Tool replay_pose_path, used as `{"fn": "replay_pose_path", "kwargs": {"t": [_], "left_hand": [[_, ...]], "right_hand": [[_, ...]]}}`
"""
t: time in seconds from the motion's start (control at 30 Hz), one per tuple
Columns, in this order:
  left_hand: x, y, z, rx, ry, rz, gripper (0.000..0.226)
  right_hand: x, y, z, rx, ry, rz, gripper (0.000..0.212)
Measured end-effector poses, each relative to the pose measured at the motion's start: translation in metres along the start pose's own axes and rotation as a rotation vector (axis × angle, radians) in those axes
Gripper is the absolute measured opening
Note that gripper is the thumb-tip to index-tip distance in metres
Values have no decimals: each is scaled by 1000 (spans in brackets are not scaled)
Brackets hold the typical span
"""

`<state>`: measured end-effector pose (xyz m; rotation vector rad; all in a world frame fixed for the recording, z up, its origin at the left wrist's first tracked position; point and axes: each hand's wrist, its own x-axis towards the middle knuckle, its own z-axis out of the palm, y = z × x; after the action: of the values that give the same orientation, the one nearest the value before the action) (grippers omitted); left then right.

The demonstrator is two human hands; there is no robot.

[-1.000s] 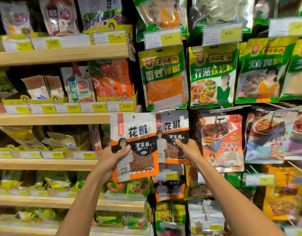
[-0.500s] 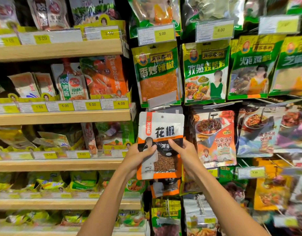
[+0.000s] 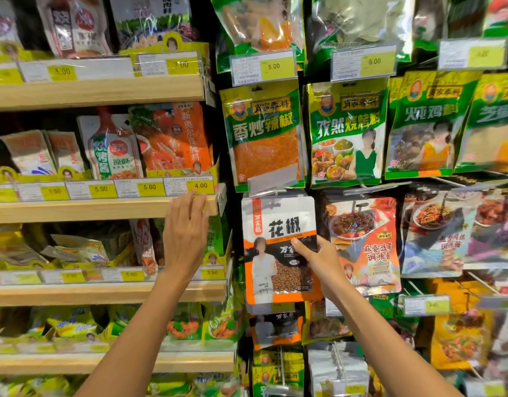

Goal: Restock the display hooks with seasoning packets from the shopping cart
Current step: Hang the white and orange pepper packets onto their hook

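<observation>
A white, black and orange peppercorn packet (image 3: 278, 224) hangs at a display hook in the middle of the rack, under a clear price-tag holder (image 3: 273, 179). My right hand (image 3: 318, 262) grips its right edge, thumb across the front. My left hand (image 3: 185, 233) is off the packet, to its left, fingers apart and raised in front of the wooden shelf edge (image 3: 104, 209), holding nothing. More packets of the same kind (image 3: 275, 330) hang lower behind it. The hook itself is hidden by the packet. The shopping cart is out of view.
Green seasoning packets (image 3: 264, 133) hang above, a red mapo tofu packet (image 3: 364, 242) to the right. Wooden shelves with sauce pouches and yellow price tags (image 3: 201, 185) fill the left side. Bare metal hooks (image 3: 419, 287) stick out at the lower right.
The packet moved right from my left hand onto the hook column. My left hand let go and drew away to the left; my right hand keeps hold of the packet's right edge.
</observation>
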<state>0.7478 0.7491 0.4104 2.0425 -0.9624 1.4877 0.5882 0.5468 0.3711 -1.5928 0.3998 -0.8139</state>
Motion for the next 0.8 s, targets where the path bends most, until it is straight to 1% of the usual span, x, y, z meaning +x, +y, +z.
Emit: {"fn": "replay_pose_path", "kwargs": {"t": [0.1, 0.27, 0.37, 0.43, 0.5, 0.53, 0.63, 0.67, 0.8], "left_hand": [[3, 0, 2, 1, 24, -2, 28], [3, -3, 3, 2, 42, 13, 28], [3, -5, 5, 4, 54, 18, 28], [3, -6, 6, 7, 59, 24, 29], [3, -7, 7, 12, 67, 31, 29], [3, -8, 8, 13, 69, 34, 29], [2, -9, 9, 16, 70, 39, 29], [2, -9, 9, 18, 68, 39, 29], [2, -9, 9, 0, 64, 36, 29]], "right_hand": [[5, -1, 3, -7, 18, 19, 21], [8, -1, 7, 19, 44, 58, 14], [13, -3, 8, 0, 58, 74, 14], [17, -4, 10, 4, 67, 114, 21], [20, -3, 12, 4, 81, 154, 38], [21, -1, 13, -4, 87, 154, 38], [24, 3, 17, -52, 107, 125, 12], [24, 4, 17, -86, 121, 114, 11], [24, 8, 19, -243, 169, 52, 26]]}}
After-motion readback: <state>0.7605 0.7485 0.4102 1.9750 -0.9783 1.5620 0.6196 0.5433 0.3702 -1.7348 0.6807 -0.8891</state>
